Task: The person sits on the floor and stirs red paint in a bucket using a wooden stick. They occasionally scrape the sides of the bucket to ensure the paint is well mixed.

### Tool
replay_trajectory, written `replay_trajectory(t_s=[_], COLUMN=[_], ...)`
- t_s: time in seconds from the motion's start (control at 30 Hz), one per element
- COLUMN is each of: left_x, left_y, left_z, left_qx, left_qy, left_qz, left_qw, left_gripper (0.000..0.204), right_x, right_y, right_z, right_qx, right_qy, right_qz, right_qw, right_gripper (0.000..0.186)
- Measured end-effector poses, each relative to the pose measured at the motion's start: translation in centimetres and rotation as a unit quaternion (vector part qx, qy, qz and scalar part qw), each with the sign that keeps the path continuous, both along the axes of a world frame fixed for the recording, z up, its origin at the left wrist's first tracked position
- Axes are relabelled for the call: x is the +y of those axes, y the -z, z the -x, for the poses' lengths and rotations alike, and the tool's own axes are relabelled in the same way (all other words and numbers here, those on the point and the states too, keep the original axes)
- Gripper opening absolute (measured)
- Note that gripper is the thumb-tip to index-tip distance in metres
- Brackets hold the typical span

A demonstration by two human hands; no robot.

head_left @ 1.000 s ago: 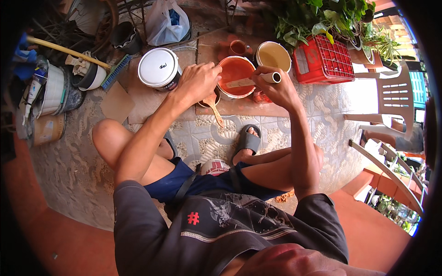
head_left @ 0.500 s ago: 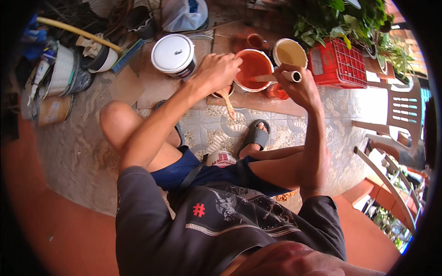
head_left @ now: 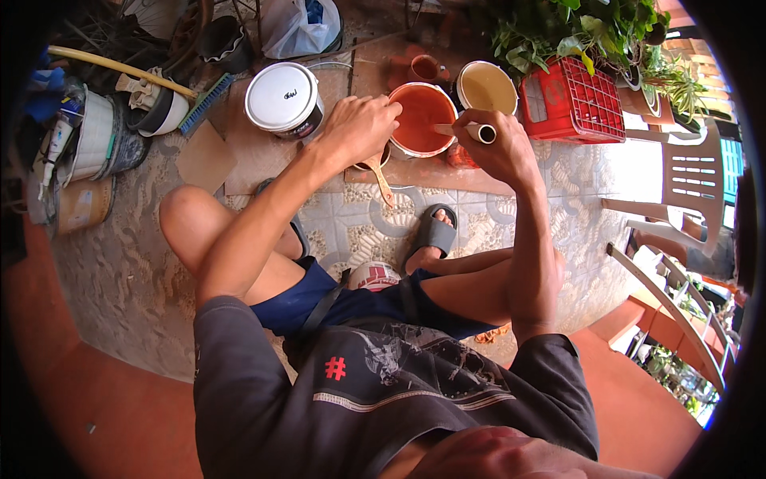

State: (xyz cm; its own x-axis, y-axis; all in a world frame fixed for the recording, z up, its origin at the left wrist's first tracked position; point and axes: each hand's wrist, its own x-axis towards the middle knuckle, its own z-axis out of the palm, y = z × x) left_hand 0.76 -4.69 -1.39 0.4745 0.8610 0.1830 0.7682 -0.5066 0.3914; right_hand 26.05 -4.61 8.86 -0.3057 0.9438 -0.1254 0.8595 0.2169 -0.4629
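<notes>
A bucket of red-orange paint [head_left: 419, 120] stands in front of me. My left hand [head_left: 363, 126] is closed on the bucket's left rim. My right hand [head_left: 503, 152] grips a pale hollow tube [head_left: 481, 134] over the right rim. One end of the tube points up at me, and its lower part leans into the paint. Beneath my left hand, a paintbrush [head_left: 381, 182] with a wooden handle lies across a small can, mostly hidden. An orange-stained container [head_left: 460, 156] sits under my right hand, partly covered.
Left of the bucket stands a white lidded pail [head_left: 281, 97]; behind it on the right is a bucket of tan liquid [head_left: 488, 86]. A red crate [head_left: 570, 108] with plants is farther right. Buckets [head_left: 88, 136] and a blue-bristled brush [head_left: 205, 104] lie left. A plastic chair [head_left: 692, 176] is at right.
The whole view has shifted slightly left. My right hand and the tube have moved a little closer to the bucket's middle. My left hand keeps its hold on the rim.
</notes>
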Motion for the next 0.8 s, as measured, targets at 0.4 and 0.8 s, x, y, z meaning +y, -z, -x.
replay_trajectory(t_s=[0.4, 0.8], left_x=[0.0, 0.1], left_y=[-0.5, -0.3], left_z=[-0.4, 0.0], left_qx=[-0.005, 0.002], left_qy=[0.006, 0.004], left_qz=[0.010, 0.018], left_qw=[1.000, 1.000], left_gripper=[0.021, 0.021], right_x=[0.0, -0.6], right_y=[2.3, 0.7], right_z=[0.1, 0.1], right_qx=[0.097, 0.071], right_qy=[-0.018, -0.006], right_qz=[-0.019, 0.034], right_qw=[0.995, 0.997], right_gripper=[0.021, 0.021])
